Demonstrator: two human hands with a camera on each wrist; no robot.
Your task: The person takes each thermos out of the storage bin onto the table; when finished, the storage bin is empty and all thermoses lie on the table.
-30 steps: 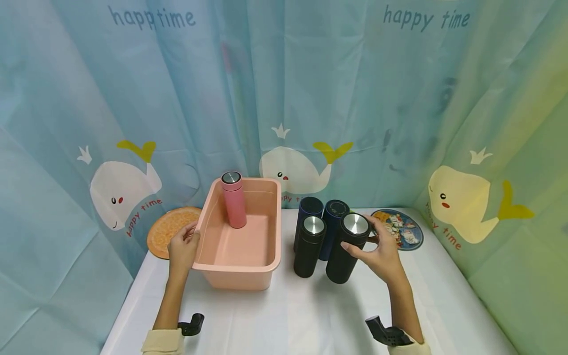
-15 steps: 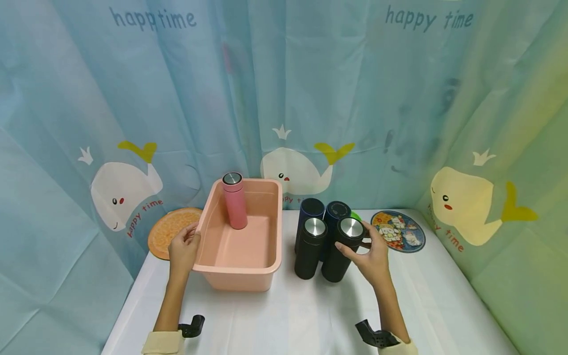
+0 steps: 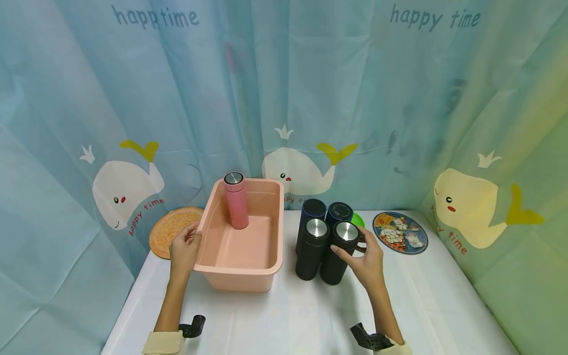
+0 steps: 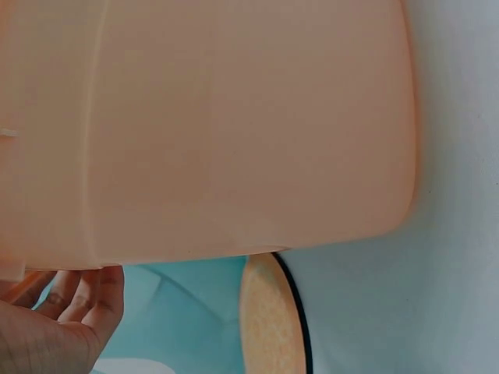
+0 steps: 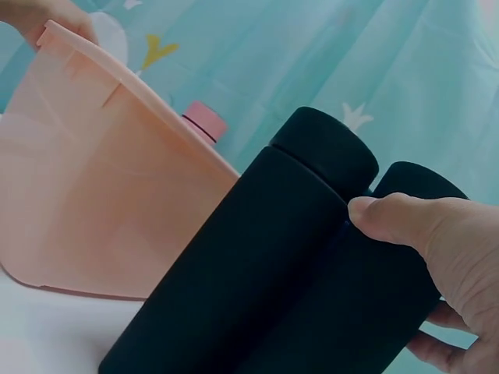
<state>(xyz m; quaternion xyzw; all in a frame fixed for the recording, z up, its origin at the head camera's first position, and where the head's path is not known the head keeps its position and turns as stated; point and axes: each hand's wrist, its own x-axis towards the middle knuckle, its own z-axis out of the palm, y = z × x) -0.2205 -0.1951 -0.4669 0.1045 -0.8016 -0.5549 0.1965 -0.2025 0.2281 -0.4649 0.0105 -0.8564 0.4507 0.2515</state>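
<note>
My left hand (image 3: 184,250) grips the left rim of a peach plastic bin (image 3: 237,270), its thumb over the edge. Inside the bin, toward the back left, a pink thermos (image 3: 238,209) stands with its steel-topped lid above the rim. My right hand (image 3: 368,259) holds a black thermos (image 3: 336,264) with a side handle, thumb across the front near the lid and the other fingers behind. A second black thermos (image 3: 308,260) is close on its left. Two dark blue thermoses (image 3: 313,209) stand just behind, partly hidden. In the right wrist view, the held thermos (image 5: 351,288) is upper-body visible under my thumb.
Behind the left hand lies a round orange mat (image 3: 166,231). A round cartoon-print mat (image 3: 399,232) is at the back right, and a green object (image 3: 357,220) peeks out behind the thermoses. A whale-print curtain (image 3: 213,98) surrounds the white table (image 3: 284,320).
My right hand has moved left with the black handled thermos, bringing it close beside the other thermoses. More of the green object now shows. My left hand stays on the bin's rim.
</note>
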